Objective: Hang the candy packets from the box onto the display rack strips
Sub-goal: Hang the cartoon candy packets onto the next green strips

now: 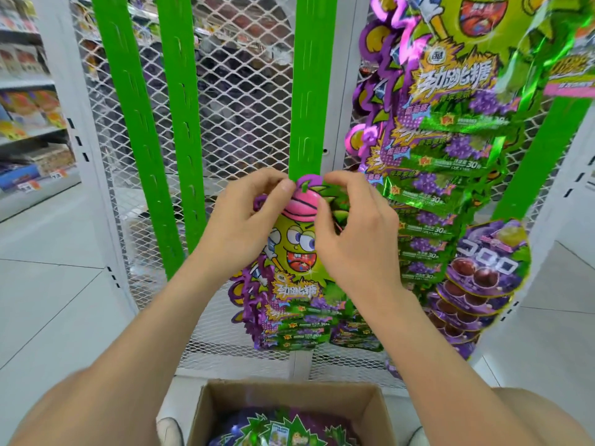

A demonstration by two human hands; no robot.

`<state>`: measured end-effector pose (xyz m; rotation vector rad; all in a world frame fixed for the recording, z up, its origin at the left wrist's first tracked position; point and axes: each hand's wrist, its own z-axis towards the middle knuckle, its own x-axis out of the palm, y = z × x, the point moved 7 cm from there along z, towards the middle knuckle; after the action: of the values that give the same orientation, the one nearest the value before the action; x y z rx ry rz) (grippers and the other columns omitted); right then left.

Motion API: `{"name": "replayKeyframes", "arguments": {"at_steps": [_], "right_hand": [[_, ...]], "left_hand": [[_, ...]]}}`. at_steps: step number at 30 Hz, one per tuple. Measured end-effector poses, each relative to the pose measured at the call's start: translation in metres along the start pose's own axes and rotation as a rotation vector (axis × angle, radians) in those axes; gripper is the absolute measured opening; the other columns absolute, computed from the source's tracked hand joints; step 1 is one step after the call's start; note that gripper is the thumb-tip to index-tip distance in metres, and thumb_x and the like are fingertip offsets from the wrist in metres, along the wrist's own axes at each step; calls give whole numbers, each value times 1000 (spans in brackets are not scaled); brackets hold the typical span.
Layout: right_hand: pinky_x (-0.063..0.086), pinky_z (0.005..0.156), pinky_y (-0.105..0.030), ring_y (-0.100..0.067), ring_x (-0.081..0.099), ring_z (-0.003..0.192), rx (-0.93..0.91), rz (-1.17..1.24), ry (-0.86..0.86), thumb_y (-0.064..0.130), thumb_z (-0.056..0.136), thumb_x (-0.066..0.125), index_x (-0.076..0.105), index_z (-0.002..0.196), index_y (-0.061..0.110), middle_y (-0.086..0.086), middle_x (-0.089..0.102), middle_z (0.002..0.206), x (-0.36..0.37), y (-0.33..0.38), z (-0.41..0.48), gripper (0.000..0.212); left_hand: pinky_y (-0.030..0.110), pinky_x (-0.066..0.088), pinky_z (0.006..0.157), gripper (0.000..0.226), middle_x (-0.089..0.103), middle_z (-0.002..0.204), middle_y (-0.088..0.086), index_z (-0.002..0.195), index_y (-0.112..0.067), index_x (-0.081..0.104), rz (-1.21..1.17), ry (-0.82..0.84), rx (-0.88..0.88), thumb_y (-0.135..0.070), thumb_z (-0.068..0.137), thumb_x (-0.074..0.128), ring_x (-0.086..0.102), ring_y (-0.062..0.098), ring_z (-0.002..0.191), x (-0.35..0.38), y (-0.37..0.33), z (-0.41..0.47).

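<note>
White mesh panels of a shop display rack [244,123] fill your view, with stocked shelves off to the left of it and a pale tiled floor below. Take the middle green strip [310,91] as your reference: your left hand [248,220] and right hand [347,230] meet at its lower end, both pinched closed on the pink-and-purple top of one candy packet [296,249], which you hold against the strip right where its hanging hole should catch. From this angle you cannot tell whether the hook has gone through. Under that packet, more of the same kind already hang overlapping one another on the bottom of the strip. Right of the strip, a second column of packets [450,140] is filled from top to bottom, with round purple grape packets [483,278] at its foot. Left of it, two green strips [161,123] are bare. Below the strip, nearest you, the cardboard box [289,400] still holds packets. So by my reading you are partway: one column full, the middle just begun, two untouched.
</note>
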<state>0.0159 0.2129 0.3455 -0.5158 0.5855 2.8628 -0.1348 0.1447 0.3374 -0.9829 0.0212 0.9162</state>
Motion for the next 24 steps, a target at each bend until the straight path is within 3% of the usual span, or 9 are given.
{"name": "replayKeyframes", "arguments": {"at_steps": [4, 7, 9, 12, 14, 16, 18, 21, 24], "right_hand": [[52, 94, -38, -23, 67, 105, -56, 43, -36, 9, 94, 71, 67, 122, 8, -4, 71, 112, -2, -1, 2, 28], [50, 97, -36, -24, 65, 108, -11, -15, 29, 12, 95, 72, 67, 125, 10, -4, 70, 115, 7, -13, -2, 31], [48, 103, -40, -28, 61, 115, -20, -89, 27, 8, 94, 71, 67, 129, 7, -9, 67, 121, 6, -17, -9, 35], [47, 101, -44, -31, 59, 114, -127, -143, -1, 3, 92, 67, 68, 124, 5, -12, 64, 120, -6, -8, -33, 32], [48, 89, -41, -27, 61, 99, -142, -85, 145, 7, 90, 65, 71, 110, 9, -5, 66, 104, -3, -5, -61, 22], [53, 80, -40, -19, 62, 84, 14, -18, 506, 16, 87, 63, 72, 99, 16, 3, 67, 87, 18, -19, -98, 15], [59, 72, -40, -18, 63, 70, 197, -70, 970, 22, 87, 59, 71, 89, 19, 4, 67, 74, 47, -48, -156, 13], [59, 71, -43, -25, 52, 65, 185, -248, 1507, 17, 94, 53, 58, 72, 13, -5, 53, 70, 73, -80, -247, 23], [55, 71, -38, -21, 50, 60, 328, -336, 1725, 12, 95, 54, 53, 68, 11, -4, 52, 68, 86, -112, -320, 27]], "left_hand": [[24, 54, 83, 11, 78, 95, -9, 110, -15, 70, -18, -71, -17, -21, 101, 73, 72, 3, 88, -6, 8, -4], [34, 59, 88, 14, 78, 97, -10, 113, -20, 73, 48, -21, -75, -18, 99, 75, 73, 4, 91, -4, 18, -5], [35, 56, 92, 25, 76, 104, -15, 120, -23, 70, 187, -52, -57, -18, 96, 76, 70, 2, 93, -3, 20, -10], [36, 45, 106, 58, 63, 132, -5, 142, -21, 55, 433, -187, 39, -16, 90, 79, 58, 14, 124, 0, 14, -31], [47, 39, 108, 60, 55, 139, 7, 142, -19, 56, 706, -274, 149, -18, 86, 77, 49, 33, 130, 6, 5, -51], [51, 39, 100, 44, 58, 132, 10, 127, -18, 65, 812, -238, 248, -16, 83, 74, 48, 39, 123, 23, 3, -72], [49, 46, 90, 29, 64, 118, 6, 111, -20, 68, 767, 16, 273, -17, 83, 71, 54, 37, 112, 51, 14, -93], [43, 56, 80, 18, 71, 98, -4, 109, -23, 67, 557, 726, 76, -24, 91, 67, 67, 24, 93, 106, 55, -140], [36, 56, 80, 18, 71, 99, -7, 111, -27, 70, 607, 1116, -21, -34, 95, 66, 69, 19, 91, 138, 93, -195]]}}
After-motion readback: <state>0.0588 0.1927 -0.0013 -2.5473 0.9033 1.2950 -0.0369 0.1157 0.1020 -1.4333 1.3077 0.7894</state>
